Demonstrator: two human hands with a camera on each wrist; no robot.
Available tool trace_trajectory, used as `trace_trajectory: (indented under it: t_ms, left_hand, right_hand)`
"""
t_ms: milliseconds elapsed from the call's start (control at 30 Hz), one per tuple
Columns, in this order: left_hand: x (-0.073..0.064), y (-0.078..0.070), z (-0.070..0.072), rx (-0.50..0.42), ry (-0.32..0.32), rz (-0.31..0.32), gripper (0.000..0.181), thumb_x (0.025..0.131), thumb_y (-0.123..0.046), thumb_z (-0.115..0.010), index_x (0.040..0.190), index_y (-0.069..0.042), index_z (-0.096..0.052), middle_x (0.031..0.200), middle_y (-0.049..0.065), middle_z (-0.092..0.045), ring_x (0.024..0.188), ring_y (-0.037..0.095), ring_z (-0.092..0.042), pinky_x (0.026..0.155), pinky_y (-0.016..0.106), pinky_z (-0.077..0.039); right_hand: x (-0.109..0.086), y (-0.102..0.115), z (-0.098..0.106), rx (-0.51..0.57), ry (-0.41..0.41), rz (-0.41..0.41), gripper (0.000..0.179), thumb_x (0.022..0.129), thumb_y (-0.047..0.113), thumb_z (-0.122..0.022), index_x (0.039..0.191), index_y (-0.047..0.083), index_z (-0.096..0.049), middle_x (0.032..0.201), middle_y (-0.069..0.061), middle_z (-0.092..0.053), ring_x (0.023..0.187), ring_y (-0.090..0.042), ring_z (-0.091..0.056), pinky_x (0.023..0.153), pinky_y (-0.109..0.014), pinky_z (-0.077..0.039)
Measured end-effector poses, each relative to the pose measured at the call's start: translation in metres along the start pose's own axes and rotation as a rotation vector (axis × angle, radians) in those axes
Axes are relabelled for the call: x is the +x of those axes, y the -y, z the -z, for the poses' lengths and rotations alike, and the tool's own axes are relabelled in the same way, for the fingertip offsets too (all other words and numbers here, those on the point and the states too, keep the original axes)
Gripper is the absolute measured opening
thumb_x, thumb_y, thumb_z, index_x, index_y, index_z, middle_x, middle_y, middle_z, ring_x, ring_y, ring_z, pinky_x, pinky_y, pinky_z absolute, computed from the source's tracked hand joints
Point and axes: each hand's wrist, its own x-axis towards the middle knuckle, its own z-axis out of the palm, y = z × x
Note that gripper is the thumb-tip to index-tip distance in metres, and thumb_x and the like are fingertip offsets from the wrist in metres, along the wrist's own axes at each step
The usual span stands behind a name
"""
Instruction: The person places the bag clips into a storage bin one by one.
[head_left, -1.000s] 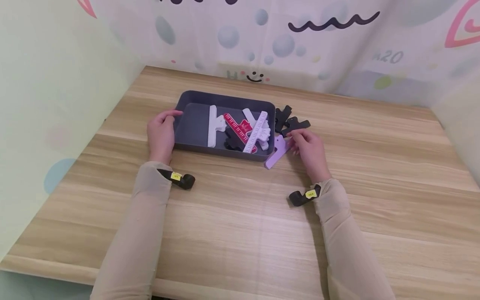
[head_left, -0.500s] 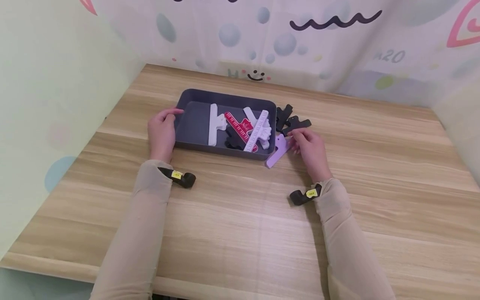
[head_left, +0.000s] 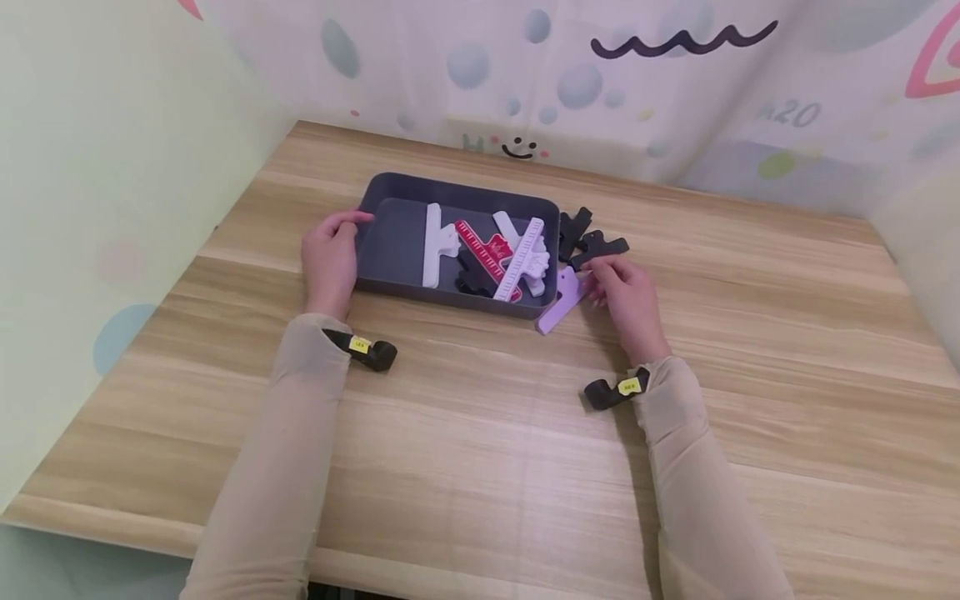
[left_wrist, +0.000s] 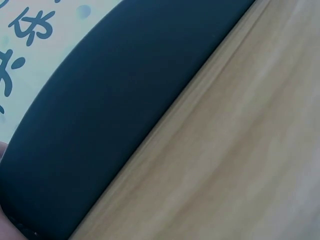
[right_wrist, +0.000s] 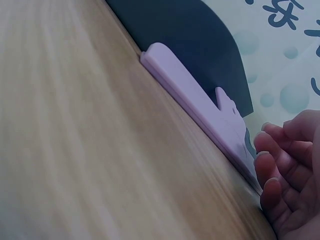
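A dark grey tray [head_left: 465, 188] lies on the table, with my left hand [head_left: 330, 257] gripping its left end. One finger of that hand reaches over the rim. In the left wrist view, the tray's side wall [left_wrist: 105, 100] fills much of the picture. My right hand [head_left: 624, 298] rests beside the tray's right end with loosely curled fingers. Nothing shows between them in the right wrist view. Nearest to it are a light purple plastic clip [head_left: 557, 310], leaning against the tray corner, and a black clip [head_left: 600, 246]. Another black clip [head_left: 576, 227] lies just behind.
Inside the tray are a white clip [head_left: 432, 250], a red clip [head_left: 480, 254] with white marks, a pale lilac clip [head_left: 519, 260] with ruler-like marks, another white clip partly under it, and a black clip [head_left: 474, 275]. A patterned wall sheet [head_left: 420, 75] stands behind the wooden table [head_left: 450, 433].
The whole head view has shifted slightly right and up. Both hands, the tray and the clips keep their places relative to one another.
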Motion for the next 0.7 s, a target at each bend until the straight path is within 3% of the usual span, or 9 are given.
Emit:
trace_trajectory:
  t_ms: [700]
  left_hand:
    - [0.0019,0.0013,-0.0008,0.022,-0.002,0.0,0.029,0.091,-0.013,-0.042,0.099,-0.018,-0.069,0.123,-0.005,-0.053,0.114,0.002,-0.041,0.095,0.02,-0.029]
  right_hand:
    - [0.0005,-0.0007,0.0002,-0.009,0.003,-0.014,0.035,0.089,0.036,-0.052,0.098,0.003,-0.063,0.08,-0.01,-0.059,0.063,-0.017,-0.05,0.052,-0.023,-0.042]
